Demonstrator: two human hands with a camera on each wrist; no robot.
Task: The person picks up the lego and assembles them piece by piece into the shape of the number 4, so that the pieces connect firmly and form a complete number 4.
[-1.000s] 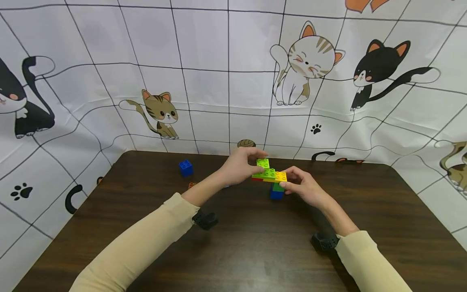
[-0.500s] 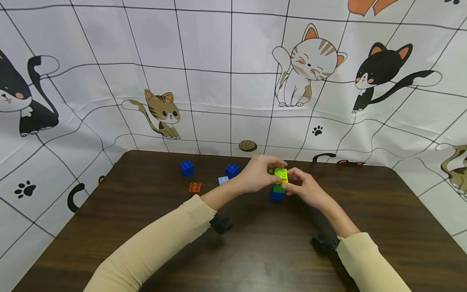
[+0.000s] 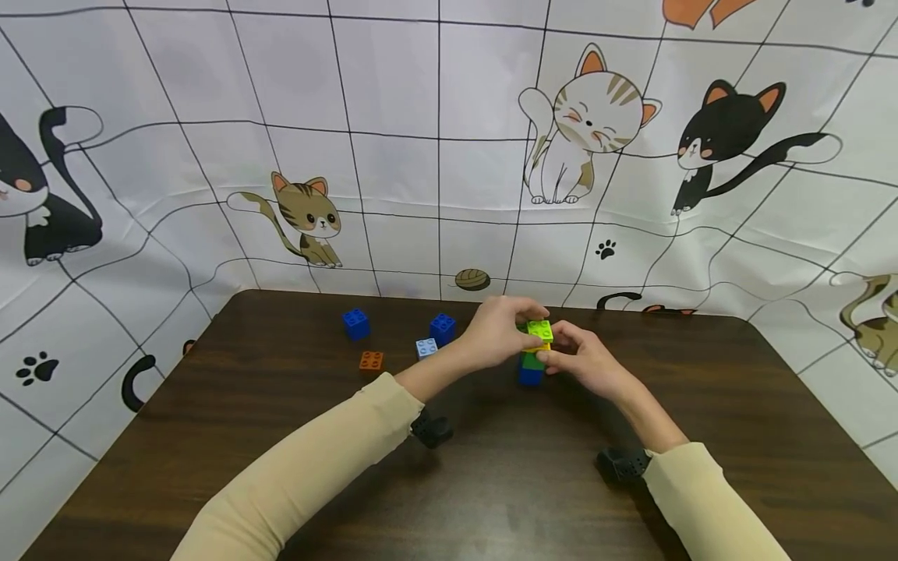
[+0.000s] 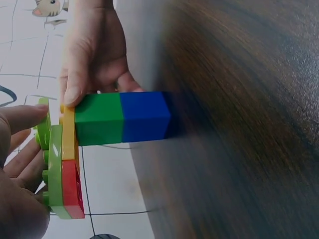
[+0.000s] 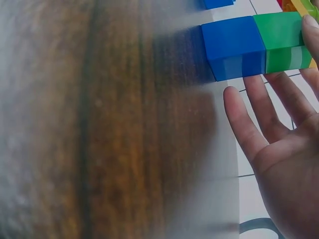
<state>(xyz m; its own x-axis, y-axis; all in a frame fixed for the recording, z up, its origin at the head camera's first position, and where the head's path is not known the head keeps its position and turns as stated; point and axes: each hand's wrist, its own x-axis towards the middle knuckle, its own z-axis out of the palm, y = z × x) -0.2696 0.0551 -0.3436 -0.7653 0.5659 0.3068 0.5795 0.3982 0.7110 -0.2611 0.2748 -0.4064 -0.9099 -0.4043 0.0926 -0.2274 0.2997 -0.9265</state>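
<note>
In the head view a small stack of toy building bricks stands on the table, a blue brick [image 3: 531, 375] at its foot and a green brick [image 3: 533, 361] above. Seen from the left wrist, a yellow brick [image 4: 69, 134] tops the green one, with a red brick [image 4: 73, 189] beside it and a longer light-green brick [image 4: 56, 174] across both. My left hand [image 3: 496, 333] pinches a small lime-green brick [image 3: 539, 330] over the yellow end, close against the light-green studs. My right hand [image 3: 595, 364] grips the stack from the right, thumb at the green and yellow bricks.
Left of the stack lie two blue bricks, one far left [image 3: 355, 324] and one nearer [image 3: 443, 329], a pale-blue brick [image 3: 426, 348] and an orange brick [image 3: 372, 361]. The dark wooden table [image 3: 491, 483] ends at a white cat-patterned curtain [image 3: 393, 171].
My left hand has moved right with the lime-green brick, from the stack's left part to above the yellow end. The loose pale-blue and nearer blue bricks came into sight. My right hand stays put.
</note>
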